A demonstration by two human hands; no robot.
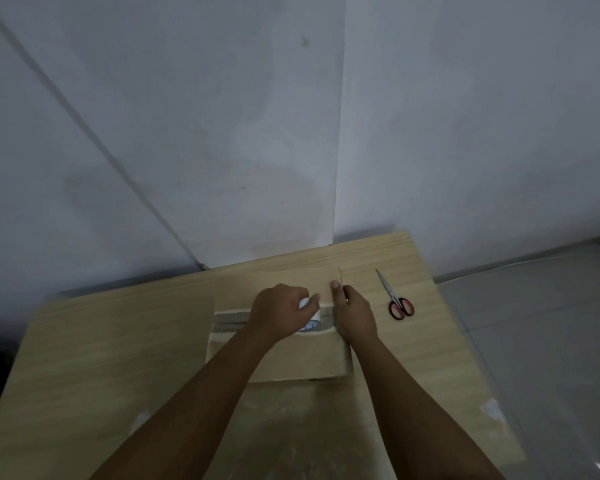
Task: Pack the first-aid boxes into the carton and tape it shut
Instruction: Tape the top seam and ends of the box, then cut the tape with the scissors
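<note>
A brown carton (278, 358) lies on the wooden table (101, 358), its top flaps folded down. A narrow gap between the flaps shows a grey patterned strip (229, 322) of what is inside. My left hand (281, 310) rests over the gap, curled around a white roll of tape (306, 303). My right hand (355, 313) clasps the carton's right edge, with the thumb pressed on the far flap and the fingers down the side. The first-aid boxes cannot be made out clearly.
Red-handled scissors (397, 299) lie shut on the table, right of the carton. A pale wall (291, 133) stands right behind the table. A grey surface (541, 323) with a white cable lies beyond the table's right edge.
</note>
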